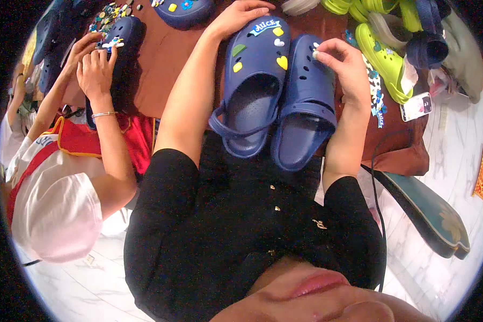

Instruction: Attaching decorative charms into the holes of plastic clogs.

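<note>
Table: we worked at a brown table in the upper frame.
Clogs: two navy clogs lay centre.
Left hand: fingers spread flat on the decorated clog's toe, gripping nothing.
Right hand: fingertips pinched a small white charm against the plain clog.

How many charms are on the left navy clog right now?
5, all on the left navy clog: a lettered banner at the toe, white heart, yellow heart, green leaf, yellow piece. The left hand may hide more.

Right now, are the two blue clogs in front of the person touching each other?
Touching. The head view shows the decorated clog and the plain clog lying side by side, their inner edges pressed together with no brown cloth showing between them.
</note>
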{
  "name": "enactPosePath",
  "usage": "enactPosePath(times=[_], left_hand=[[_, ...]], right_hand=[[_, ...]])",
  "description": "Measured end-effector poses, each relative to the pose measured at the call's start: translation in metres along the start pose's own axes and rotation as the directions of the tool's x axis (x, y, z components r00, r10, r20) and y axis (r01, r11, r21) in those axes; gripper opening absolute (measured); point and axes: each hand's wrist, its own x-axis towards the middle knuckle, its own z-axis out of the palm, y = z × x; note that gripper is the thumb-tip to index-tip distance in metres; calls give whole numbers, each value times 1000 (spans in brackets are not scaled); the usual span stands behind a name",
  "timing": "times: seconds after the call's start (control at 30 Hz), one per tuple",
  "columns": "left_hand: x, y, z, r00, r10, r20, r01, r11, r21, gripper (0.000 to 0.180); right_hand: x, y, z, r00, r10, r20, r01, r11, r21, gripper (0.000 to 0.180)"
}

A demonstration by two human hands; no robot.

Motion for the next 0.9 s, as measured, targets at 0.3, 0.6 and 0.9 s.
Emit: enactPosePath(times=[0.3, 0.6, 0.9], left_hand=[[-7, 18, 1, 994, 102, -44, -94, 984, 152, 34], [-28, 63, 11, 957, 269, 111, -278, 957, 79, 45], [-133, 110, 98, 902, 364, 232, -386, 440, 811, 67]], right_hand=[[8, 13, 11, 999, -29, -16, 24, 970, -244, 16], [14, 15, 11, 997, -66, -32, 45, 894, -445, 25], [26, 21, 5, 992, 81, 99, -59, 977, -204, 54]])
